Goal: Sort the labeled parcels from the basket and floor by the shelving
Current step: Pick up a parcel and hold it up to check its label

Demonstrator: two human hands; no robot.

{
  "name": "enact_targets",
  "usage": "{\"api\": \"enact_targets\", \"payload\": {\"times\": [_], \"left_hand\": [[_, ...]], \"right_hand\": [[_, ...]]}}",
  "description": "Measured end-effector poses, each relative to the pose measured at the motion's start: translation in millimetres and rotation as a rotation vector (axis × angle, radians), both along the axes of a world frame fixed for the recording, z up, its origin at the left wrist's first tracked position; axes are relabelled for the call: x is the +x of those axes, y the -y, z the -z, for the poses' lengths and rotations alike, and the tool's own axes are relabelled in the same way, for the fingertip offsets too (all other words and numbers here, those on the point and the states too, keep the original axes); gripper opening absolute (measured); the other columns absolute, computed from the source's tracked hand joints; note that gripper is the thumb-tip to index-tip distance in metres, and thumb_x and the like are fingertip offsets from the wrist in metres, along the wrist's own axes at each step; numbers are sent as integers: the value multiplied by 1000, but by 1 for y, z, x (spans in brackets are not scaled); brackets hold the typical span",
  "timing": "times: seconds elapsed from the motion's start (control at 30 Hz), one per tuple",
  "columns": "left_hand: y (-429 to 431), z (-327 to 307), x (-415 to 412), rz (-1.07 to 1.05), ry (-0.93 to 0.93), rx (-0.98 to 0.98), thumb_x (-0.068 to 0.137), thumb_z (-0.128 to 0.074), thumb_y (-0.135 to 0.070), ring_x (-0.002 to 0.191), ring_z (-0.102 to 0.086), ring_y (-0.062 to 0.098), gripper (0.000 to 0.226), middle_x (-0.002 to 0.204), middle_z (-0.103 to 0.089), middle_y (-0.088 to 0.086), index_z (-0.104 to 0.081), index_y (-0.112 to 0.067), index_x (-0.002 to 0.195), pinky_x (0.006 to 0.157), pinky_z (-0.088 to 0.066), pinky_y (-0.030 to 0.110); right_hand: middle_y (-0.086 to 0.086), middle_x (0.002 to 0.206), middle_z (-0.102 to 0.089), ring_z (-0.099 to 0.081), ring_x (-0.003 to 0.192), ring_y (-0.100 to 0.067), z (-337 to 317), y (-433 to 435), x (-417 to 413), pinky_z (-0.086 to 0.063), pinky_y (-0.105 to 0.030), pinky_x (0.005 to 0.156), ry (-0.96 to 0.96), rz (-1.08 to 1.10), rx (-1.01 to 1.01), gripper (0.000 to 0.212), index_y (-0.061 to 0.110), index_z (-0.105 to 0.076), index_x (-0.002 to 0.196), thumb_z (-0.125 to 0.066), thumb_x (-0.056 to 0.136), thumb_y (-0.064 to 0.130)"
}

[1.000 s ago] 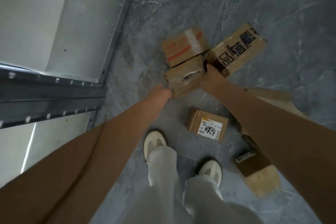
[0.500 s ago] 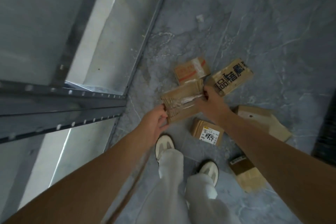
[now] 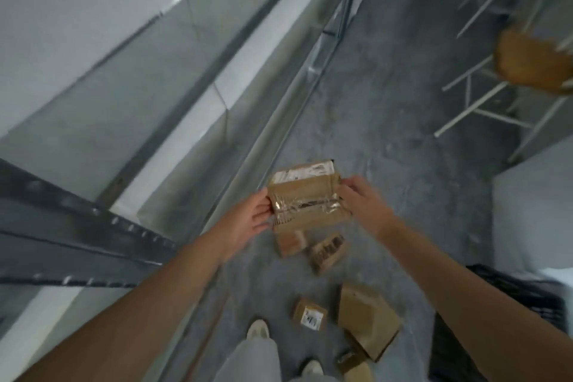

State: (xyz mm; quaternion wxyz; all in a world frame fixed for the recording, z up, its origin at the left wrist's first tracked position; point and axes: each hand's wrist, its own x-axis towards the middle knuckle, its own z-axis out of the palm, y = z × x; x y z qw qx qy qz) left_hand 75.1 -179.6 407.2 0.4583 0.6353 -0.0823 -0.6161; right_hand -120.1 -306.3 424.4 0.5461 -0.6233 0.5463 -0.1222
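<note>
I hold a taped cardboard parcel [image 3: 305, 197] with a white label on its far face, in the air in front of me. My left hand [image 3: 251, 220] grips its left end and my right hand [image 3: 361, 200] grips its right end. Below it on the grey floor lie several more parcels: a small plain box [image 3: 290, 243], a printed box [image 3: 327, 251], a small box with a white label [image 3: 310, 316] and a flat brown carton [image 3: 367, 319]. The metal shelving [image 3: 77, 226] runs along my left. The black basket [image 3: 524, 298] shows at the right edge.
The shelf's lower rail [image 3: 279, 121] edges the floor on the left. White-legged stools with wooden seats [image 3: 533, 62] stand at the upper right. A grey block or counter [image 3: 533, 205] rises on the right. My feet [image 3: 257, 330] are at the bottom.
I have lifted the taped parcel off the floor pile with both hands and straightened up; its labeled face now shows. The view has swung up along the shelving, bringing the stools and basket in.
</note>
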Motion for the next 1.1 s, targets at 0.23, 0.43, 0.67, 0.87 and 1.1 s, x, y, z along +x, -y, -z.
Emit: {"api": "enact_targets", "payload": {"times": [0.23, 0.43, 0.67, 0.87, 1.1], "left_hand": [[14, -148, 19, -72, 131, -258, 98, -49, -43, 95, -70, 19, 41, 105, -74, 6, -64, -11, 119, 84, -54, 30], [0, -230, 31, -62, 356, -413, 94, -62, -38, 101, -70, 27, 25, 100, -76, 4, -70, -17, 105, 93, -53, 45], [-20, -261, 23, -205, 430, -536, 90, -68, -23, 89, -71, 8, 13, 98, -75, -5, -65, -19, 102, 79, -57, 38], [-48, -272, 1, -129, 536, -625, 78, -79, -36, 101, -71, 12, 30, 109, -73, -5, -67, -30, 104, 79, -59, 32], [-101, -267, -37, -354, 542, -590, 81, -77, -33, 98, -72, 16, 25, 109, -73, 1, -71, -26, 104, 73, -61, 41]], "right_hand": [[-3, 98, -69, -65, 96, -18, -170, 2, 9, -53, -46, 86, 169, 53, -120, 29, 16, -66, 93, -49, 100, 39], [-16, 102, -72, -67, 95, -28, -223, -5, 22, -55, -54, 90, 322, 190, -58, 32, 4, -72, 106, -54, 100, 30], [-19, 103, -73, -74, 82, -22, -233, -20, 19, -60, -28, 64, 555, 119, 11, 28, -3, -55, 123, -57, 96, 4], [-9, 96, -76, -74, 82, -15, -229, -32, -14, -57, -22, 62, 648, -75, 45, 77, 21, -18, 154, -48, 93, -16], [-25, 106, -71, -73, 82, -34, -229, -52, -44, -61, -38, 68, 905, -44, 343, 29, 3, -61, 121, -42, 98, -2]]}}
